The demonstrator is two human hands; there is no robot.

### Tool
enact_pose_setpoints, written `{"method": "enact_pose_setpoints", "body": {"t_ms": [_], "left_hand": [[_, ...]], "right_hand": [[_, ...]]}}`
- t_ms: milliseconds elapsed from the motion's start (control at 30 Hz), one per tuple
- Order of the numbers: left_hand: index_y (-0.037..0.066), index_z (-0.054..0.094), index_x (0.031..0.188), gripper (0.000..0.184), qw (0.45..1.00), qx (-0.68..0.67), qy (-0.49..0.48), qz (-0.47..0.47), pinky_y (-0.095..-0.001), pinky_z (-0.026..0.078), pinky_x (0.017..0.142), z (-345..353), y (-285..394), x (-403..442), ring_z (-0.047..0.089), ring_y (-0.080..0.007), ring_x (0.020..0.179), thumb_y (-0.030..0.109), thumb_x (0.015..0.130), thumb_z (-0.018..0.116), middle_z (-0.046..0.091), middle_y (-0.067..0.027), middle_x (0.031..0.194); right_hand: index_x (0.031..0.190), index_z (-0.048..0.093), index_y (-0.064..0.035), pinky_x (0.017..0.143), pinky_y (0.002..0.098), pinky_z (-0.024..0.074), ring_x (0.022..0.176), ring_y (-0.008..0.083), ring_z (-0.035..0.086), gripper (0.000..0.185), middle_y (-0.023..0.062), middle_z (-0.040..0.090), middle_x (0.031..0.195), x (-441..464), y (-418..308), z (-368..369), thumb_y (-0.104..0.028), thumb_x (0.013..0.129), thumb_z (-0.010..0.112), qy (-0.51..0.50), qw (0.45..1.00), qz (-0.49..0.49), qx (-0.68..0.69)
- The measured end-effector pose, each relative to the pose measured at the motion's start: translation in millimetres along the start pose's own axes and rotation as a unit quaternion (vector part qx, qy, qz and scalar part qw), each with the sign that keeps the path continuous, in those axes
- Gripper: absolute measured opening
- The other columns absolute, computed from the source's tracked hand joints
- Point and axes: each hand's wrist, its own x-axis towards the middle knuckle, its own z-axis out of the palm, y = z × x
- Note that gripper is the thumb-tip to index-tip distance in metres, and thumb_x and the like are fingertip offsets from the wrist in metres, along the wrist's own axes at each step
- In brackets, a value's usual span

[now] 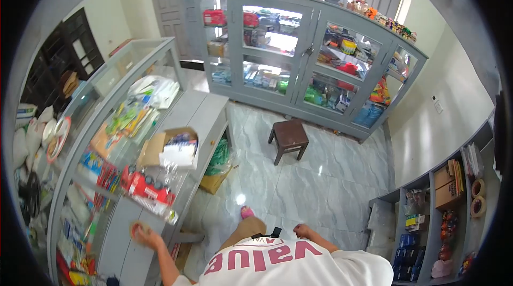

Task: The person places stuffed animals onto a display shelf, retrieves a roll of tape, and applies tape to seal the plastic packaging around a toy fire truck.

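Observation:
Over the grey counter (120, 238) at lower left, my left hand (147, 236) is closed round a roll of tape (134, 228). Just beyond it on the counter lies a red toy truck (148, 189) in clear wrapping. Farther along stands an open cardboard box (155, 149) with packets inside. My right hand (303, 230) hangs low beside my body above the tiled floor, small in view; its fingers look curled, but whether they hold anything is too small to tell.
A brown stool (288, 137) stands on the floor ahead. Behind it is a grey glass-door cabinet (302, 102). Grey shelves (430, 200) with boxes and tape rolls line the right side. A green bag (218, 159) sits beside the counter.

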Motion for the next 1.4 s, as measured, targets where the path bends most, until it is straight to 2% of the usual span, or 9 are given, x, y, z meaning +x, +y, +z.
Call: {"method": "enact_pose_setpoints", "body": {"t_ms": [200, 467, 900, 1033, 1100, 1200, 1267, 1333, 1400], "left_hand": [[0.007, 0.058, 0.111, 0.040, 0.997, 0.033, 0.066, -0.038, -0.0426, 0.041, 0.090, 7.8, 5.4, 24.1, 0.054, -0.0291, 0.103, 0.025, 0.076, 0.065, 0.058, -0.0136, 0.111], [-0.004, 0.062, 0.097, 0.036, 0.965, 0.051, -0.126, -0.224, -0.0416, 0.044, 0.086, 42.0, -51.5, 56.3, 0.058, -0.0367, 0.094, 0.021, 0.071, 0.060, 0.064, -0.0198, 0.098], [0.006, 0.052, 0.117, 0.051, 0.920, 0.244, 0.068, -0.298, -0.0445, 0.045, 0.085, 39.9, 59.7, -52.2, 0.054, -0.0359, 0.098, 0.023, 0.072, 0.068, 0.053, -0.0171, 0.110], [0.004, 0.057, 0.103, 0.037, 0.909, 0.138, 0.129, -0.371, -0.0410, 0.042, 0.089, 64.0, 47.0, -136.5, 0.051, -0.0355, 0.103, 0.021, 0.072, 0.067, 0.054, -0.0205, 0.108], [0.006, 0.056, 0.104, 0.036, 0.860, 0.240, 0.189, -0.409, -0.0409, 0.042, 0.089, 68.2, 109.4, -165.1, 0.051, -0.0352, 0.103, 0.020, 0.072, 0.067, 0.052, -0.0202, 0.110], [0.010, 0.055, 0.106, 0.038, 0.811, 0.197, 0.216, -0.507, -0.0404, 0.041, 0.089, 60.4, 138.2, -218.3, 0.050, -0.0340, 0.102, 0.020, 0.071, 0.067, 0.049, -0.0189, 0.113], [0.010, 0.058, 0.101, 0.032, 0.803, 0.173, 0.146, -0.551, -0.0398, 0.043, 0.086, 57.1, 137.2, -271.3, 0.053, -0.0318, 0.096, 0.019, 0.071, 0.067, 0.055, -0.0169, 0.100], [0.010, 0.059, 0.098, 0.028, 0.790, 0.110, 0.152, -0.583, -0.0395, 0.046, 0.076, 57.9, 129.8, -325.5, 0.056, -0.0301, 0.085, 0.019, 0.072, 0.066, 0.056, -0.0146, 0.091], [0.011, 0.060, 0.095, 0.023, 0.776, 0.045, 0.150, -0.611, -0.0391, 0.048, 0.066, 52.1, 138.5, -368.6, 0.059, -0.0284, 0.075, 0.019, 0.073, 0.064, 0.057, -0.0123, 0.082]], "right_hand": [[0.074, 0.066, -0.0032, 0.053, 0.0373, 0.0496, 0.055, 0.0242, 0.061, 0.034, 0.0139, 0.065, 0.074, 122.8, 32.6, -31.3, -0.036, 0.075, 0.058, 0.001, 0.937, -0.256, -0.237], [0.070, 0.063, -0.0042, 0.049, 0.0342, 0.0496, 0.049, 0.0200, 0.061, 0.024, 0.0093, 0.063, 0.062, 116.0, -184.0, -160.0, -0.024, 0.075, 0.051, 0.104, 0.993, -0.056, -0.027], [0.076, 0.059, -0.0034, 0.047, 0.0283, 0.0429, 0.051, 0.0116, 0.051, 0.017, 0.0029, 0.052, 0.060, 239.0, -330.4, -231.7, -0.019, 0.080, 0.057, -0.204, 0.968, -0.084, -0.120], [0.074, 0.063, -0.0117, 0.056, 0.0358, 0.0494, 0.069, 0.0180, 0.062, 0.011, 0.0039, 0.062, 0.073, 315.5, -356.6, -283.1, -0.022, 0.072, 0.060, -0.155, 0.561, -0.506, -0.636], [0.066, 0.062, -0.0100, 0.050, 0.0277, 0.0487, 0.052, 0.0178, 0.060, 0.017, 0.0044, 0.062, 0.064, 317.4, -379.5, -295.9, -0.023, 0.074, 0.054, -0.147, 0.899, -0.192, -0.364], [0.063, 0.060, -0.0079, 0.049, 0.0277, 0.0486, 0.051, 0.0169, 0.058, 0.018, 0.0042, 0.059, 0.059, 375.1, -400.7, -289.4, -0.021, 0.074, 0.055, -0.102, 0.736, -0.039, -0.668], [0.063, 0.058, -0.0061, 0.043, 0.0286, 0.0458, 0.046, 0.0165, 0.054, 0.019, 0.0034, 0.056, 0.055, 433.2, -399.0, -291.9, -0.019, 0.076, 0.054, -0.125, 0.925, -0.016, -0.359], [0.063, 0.056, -0.0053, 0.038, 0.0295, 0.0432, 0.040, 0.0172, 0.051, 0.021, 0.0041, 0.054, 0.053, 404.3, -464.4, -280.6, -0.021, 0.077, 0.057, -0.276, 0.332, -0.559, -0.708], [0.071, 0.061, -0.0061, 0.047, 0.0339, 0.0450, 0.052, 0.0185, 0.056, 0.024, 0.0079, 0.057, 0.060, 385.9, -486.9, -241.7, -0.027, 0.081, 0.057, -0.265, 0.671, -0.323, -0.612]]}}
